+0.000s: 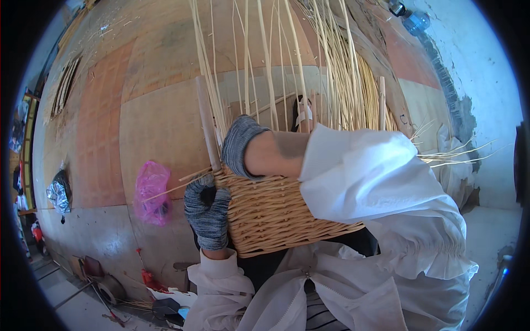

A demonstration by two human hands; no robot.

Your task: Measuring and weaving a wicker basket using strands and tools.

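A half-woven wicker basket [270,212] rests on my lap, with long pale cane stakes [276,60] rising from its rim. My left hand [207,209], in a grey knit glove, presses against the basket's left corner below a thick wooden corner post [207,118]. My right hand [238,144], also in a grey glove, reaches across the rim into the upright stakes; its fingers are hidden among the canes. White loose sleeves [375,187] cover both my arms. A second wooden post [381,102] stands at the basket's right side.
A pink plastic bag [152,193] lies on the tiled floor to the left, a shiny crumpled bag [59,190] farther left. Tools and a red object [149,278] lie near my feet. Bundles of cane [65,85] lie at far left. Plastic bottles [414,21] stand by the wall, top right.
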